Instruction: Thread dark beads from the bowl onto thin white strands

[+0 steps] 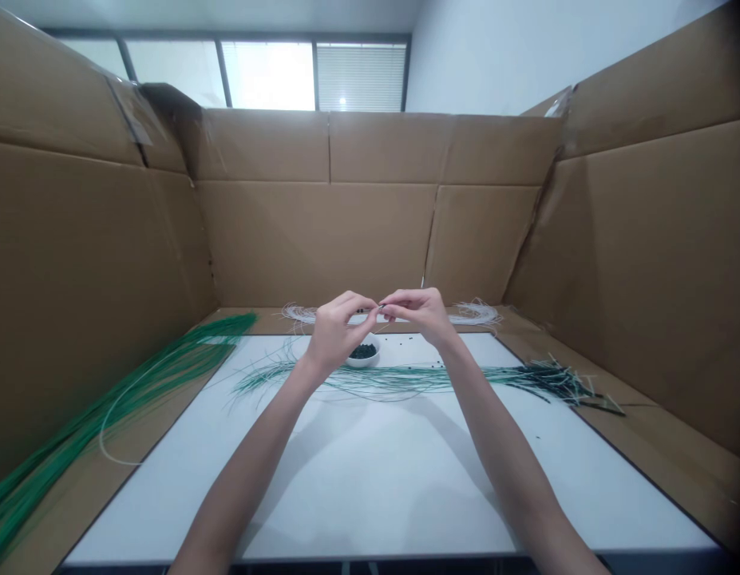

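My left hand (339, 329) and my right hand (422, 313) are raised over the far part of the white table, fingertips meeting in a pinch. A tiny dark piece (381, 306) shows between the fingertips; its kind is too small to make out. Below my left hand stands a white bowl (375, 357) of small black pieces (363, 351), partly hidden by the hand. A bundle of thin green strands (405, 379) lies across the table under both wrists, its dark, thicker ends (555, 379) at the right.
Long green strands (136, 383) lie along the left side, with one white strand (103, 431) looping out. Coiled white strands (474, 313) rest behind my hands. Several black bits are scattered on the white table (375, 495). Cardboard walls (315, 239) enclose three sides.
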`<control>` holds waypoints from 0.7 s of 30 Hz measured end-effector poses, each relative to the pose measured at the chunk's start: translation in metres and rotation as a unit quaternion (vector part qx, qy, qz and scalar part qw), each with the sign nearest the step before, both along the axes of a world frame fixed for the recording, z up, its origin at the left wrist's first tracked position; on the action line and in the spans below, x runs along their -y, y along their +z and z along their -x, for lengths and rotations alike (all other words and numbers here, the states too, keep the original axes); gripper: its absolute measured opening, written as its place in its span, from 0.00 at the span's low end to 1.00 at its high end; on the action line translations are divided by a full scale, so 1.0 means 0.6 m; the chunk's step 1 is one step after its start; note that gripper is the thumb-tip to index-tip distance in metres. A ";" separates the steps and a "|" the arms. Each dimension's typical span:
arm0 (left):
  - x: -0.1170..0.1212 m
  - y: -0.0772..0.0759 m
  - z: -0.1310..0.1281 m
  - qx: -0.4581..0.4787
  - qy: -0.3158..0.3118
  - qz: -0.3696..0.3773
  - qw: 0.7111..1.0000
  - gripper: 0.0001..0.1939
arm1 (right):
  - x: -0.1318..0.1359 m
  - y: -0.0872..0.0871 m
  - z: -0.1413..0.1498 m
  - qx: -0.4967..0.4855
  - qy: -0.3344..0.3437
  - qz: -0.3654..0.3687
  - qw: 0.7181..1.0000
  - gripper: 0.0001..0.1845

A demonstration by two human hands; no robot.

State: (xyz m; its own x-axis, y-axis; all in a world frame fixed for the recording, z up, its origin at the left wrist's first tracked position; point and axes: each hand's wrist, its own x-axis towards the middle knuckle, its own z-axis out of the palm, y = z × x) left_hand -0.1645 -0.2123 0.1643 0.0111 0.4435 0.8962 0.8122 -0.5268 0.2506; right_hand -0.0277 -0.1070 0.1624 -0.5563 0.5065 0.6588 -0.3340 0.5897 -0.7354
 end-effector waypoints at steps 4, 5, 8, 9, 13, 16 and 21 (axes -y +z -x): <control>-0.001 -0.001 0.001 -0.012 0.002 0.000 1.000 0.05 | 0.001 0.001 -0.001 0.000 0.000 -0.001 1.000 0.08; -0.002 -0.001 0.002 -0.015 0.002 0.000 1.000 0.05 | 0.001 0.001 0.000 0.001 0.001 0.000 1.000 0.08; -0.003 -0.003 0.004 -0.022 -0.001 0.005 1.000 0.05 | 0.002 0.000 0.002 0.004 0.006 0.003 1.000 0.08; -0.003 -0.004 0.005 -0.024 -0.003 0.008 1.000 0.06 | 0.002 0.000 0.003 0.004 0.005 0.005 1.000 0.08; -0.005 -0.006 0.007 -0.016 0.010 0.012 1.000 0.06 | 0.001 0.000 0.004 -0.003 -0.015 0.005 1.000 0.09; -0.007 -0.007 0.009 -0.009 0.023 0.013 1.000 0.06 | 0.000 0.000 0.002 0.012 -0.018 -0.018 1.000 0.10; -0.013 -0.010 0.011 -0.007 0.033 0.013 0.999 0.05 | 0.001 -0.001 0.001 0.046 -0.079 -0.081 0.992 0.10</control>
State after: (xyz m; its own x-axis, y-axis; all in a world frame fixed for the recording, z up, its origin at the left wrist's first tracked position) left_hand -0.1711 -0.2045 0.1581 -0.0069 0.4676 0.8839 0.8485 -0.4650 0.2526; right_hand -0.0282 -0.1074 0.1620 -0.5397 0.4841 0.6888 -0.1632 0.7425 -0.6497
